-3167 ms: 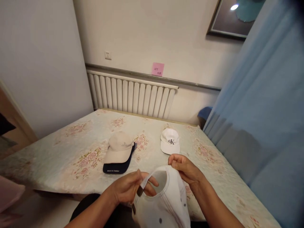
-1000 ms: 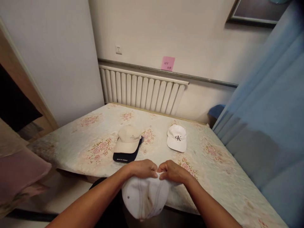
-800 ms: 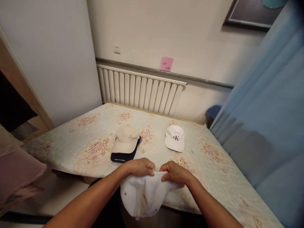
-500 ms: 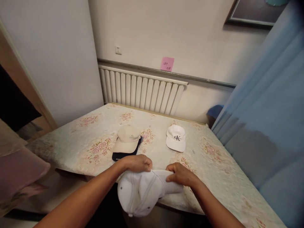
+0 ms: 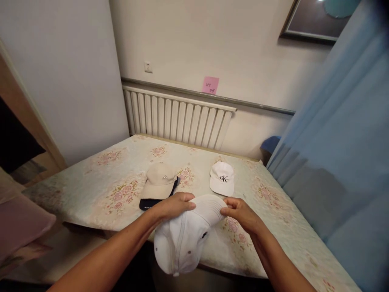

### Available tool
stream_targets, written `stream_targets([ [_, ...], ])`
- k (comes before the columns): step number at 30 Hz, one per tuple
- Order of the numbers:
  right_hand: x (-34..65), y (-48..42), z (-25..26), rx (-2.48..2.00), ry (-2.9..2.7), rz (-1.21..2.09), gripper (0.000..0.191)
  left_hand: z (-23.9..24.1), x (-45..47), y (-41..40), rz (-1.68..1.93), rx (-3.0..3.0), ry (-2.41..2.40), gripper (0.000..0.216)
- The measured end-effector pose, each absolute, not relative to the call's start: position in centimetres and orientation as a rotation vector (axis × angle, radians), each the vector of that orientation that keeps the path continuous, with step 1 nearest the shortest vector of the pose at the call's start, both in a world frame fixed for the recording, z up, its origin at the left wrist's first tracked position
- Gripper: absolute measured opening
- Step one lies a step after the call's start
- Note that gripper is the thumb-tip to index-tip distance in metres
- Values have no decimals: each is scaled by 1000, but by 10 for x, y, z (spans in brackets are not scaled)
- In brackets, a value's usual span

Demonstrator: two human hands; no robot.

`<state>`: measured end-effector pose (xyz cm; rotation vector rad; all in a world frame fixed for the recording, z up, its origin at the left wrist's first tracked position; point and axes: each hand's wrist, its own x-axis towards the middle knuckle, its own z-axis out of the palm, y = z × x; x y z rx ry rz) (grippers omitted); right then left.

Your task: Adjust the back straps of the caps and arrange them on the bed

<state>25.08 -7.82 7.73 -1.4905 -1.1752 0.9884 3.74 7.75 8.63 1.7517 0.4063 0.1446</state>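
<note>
Between my hands, over the near edge of the bed, is a white baseball cap (image 5: 185, 239), its crown hanging down toward me and its brim pointing away to the right. My left hand (image 5: 179, 204) pinches the brim's left side. With thumb and fingers, my right hand (image 5: 238, 211) grips the brim's right edge. A small dark mark shows on the crown's front, too little of it to read. Just past my left hand, a beige cap (image 5: 159, 182) lies on top of a dark navy cap (image 5: 147, 204). Farther right rests another white cap (image 5: 223, 178) with black letters.
The caps lie on a bed with a floral cover (image 5: 121, 162). Behind it stand a radiator (image 5: 179, 117) and a wall with a pink note (image 5: 210, 85). A blue curtain (image 5: 340, 134) hangs along the right side. Pink fabric (image 5: 24, 219) is at the left.
The held white cap has turned so its brim now points up and away, showing the top of the brim. My right hand has shifted along the brim's edge. The other caps stay put.
</note>
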Motion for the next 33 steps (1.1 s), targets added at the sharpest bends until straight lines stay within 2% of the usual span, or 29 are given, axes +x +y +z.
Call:
stream_targets([
  [5,255,-82,76,-1366,-1023,922,21,82,31,79,195,1363,327,23],
  [9,257,-83,75,-1227,-930,897,24,82,29,81,279,1183,279,33],
  [14,247,-87,54,-1023,-783,1041,26,80,31,79,432,932,201,40],
  [18,226,-90,33,-928,-704,1137,29,65,36,76,509,745,267,34],
  [21,211,-89,25,-938,-649,1162,35,48,39,71,534,651,361,29],
  [26,208,-83,18,-980,-556,1140,38,26,38,64,498,634,345,34],
  [33,225,-76,17,-1077,-503,1156,30,15,29,51,389,550,200,42],
])
